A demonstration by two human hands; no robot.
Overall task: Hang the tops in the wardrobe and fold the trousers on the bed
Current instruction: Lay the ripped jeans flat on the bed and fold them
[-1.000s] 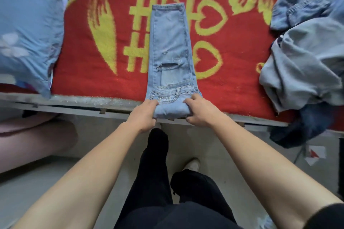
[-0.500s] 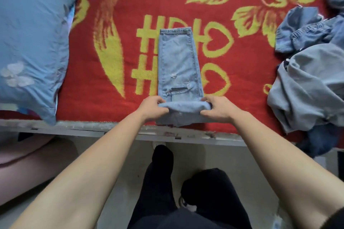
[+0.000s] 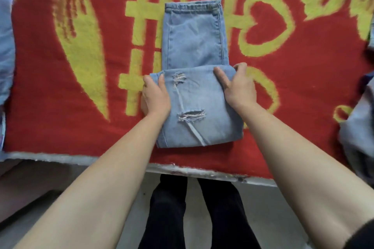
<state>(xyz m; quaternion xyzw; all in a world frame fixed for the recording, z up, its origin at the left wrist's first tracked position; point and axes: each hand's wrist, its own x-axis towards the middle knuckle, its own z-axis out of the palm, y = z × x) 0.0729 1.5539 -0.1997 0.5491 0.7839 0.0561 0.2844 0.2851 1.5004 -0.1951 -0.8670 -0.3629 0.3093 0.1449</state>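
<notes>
A bed fills the upper part of the view, covered by a red blanket with a yellow pattern of hearts, leaves and bold strokes. You stand at its near edge, looking down over both bare forearms.

The light blue jeans lie in the middle of the blanket, running straight away from you. They are folded: a near layer is doubled over on top of the far part, and its far edge crosses the jeans about halfway along. The top layer shows two frayed rips, one near the fold edge and one lower down, with a pale strip of denim trailing toward you. The far end finishes in a stitched band. The near end sits on the blanket, just short of the bed's edge.

Your left hand holds the left side of the folded layer, thumb on top and fingers wrapped round the edge. Your right hand holds the right side the same way, thumb lying on the denim and fingers curled over the far corner. Each grip is closed on the jeans.

A pale blue pillow shows at the left border. A heap of clothes in grey and blue lies at the right border, well apart from the jeans. Below the bed are your legs in black and a pale floor.
</notes>
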